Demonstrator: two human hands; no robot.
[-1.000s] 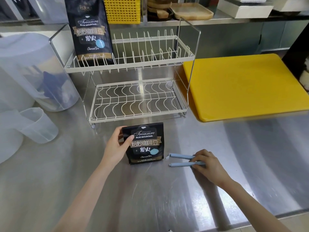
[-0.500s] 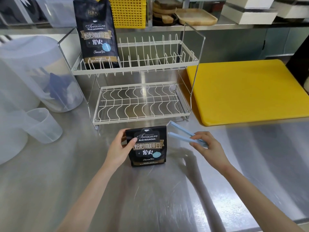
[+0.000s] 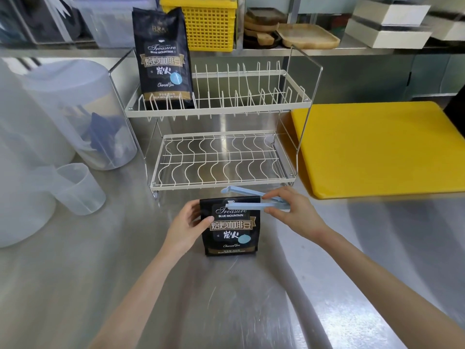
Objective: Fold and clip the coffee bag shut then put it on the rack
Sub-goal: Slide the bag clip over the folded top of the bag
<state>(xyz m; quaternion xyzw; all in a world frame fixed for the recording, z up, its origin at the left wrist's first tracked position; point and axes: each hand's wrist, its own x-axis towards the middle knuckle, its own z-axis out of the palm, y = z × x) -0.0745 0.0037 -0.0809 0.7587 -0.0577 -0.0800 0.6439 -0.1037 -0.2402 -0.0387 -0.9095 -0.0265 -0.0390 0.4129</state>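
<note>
Standing upright on the steel surface [image 3: 100, 285], just in front of the lower tier of the wire dish rack [image 3: 221, 157], the folded coffee bag [image 3: 230, 227] is being steadied by the left hand [image 3: 186, 222], whose thumb lies on the front panel and whose fingers wrap the left edge. The right hand [image 3: 292, 212] pinches the hinge end of a pale blue sealing clip [image 3: 251, 199]; the clip's two arms are spread apart, the front arm lying across the bag's face just under the fold, the rear arm angled up behind the top edge.

Judging by its look, the bag is a soft foil-laminate pouch with a flat gusseted base, only partly full, so it should be light and easy to tip. Its glossy skin looks slippery, and the rolled top will likely try to spring open unless it is pressed flat. A grip on the side seam, as the left hand has now, seems the sensible hold while clipping; squeezing the belly would only shift the contents. The clip looks like stiff, thin plastic, best pressed shut from the hinge toward the free tip. Once sealed, the bag could be lifted by its sides or by the clipped top. A taller, unfolded coffee bag [image 3: 164, 59] of the same brand stands at the left end of the rack's upper tier, with open slots beside it.
</note>
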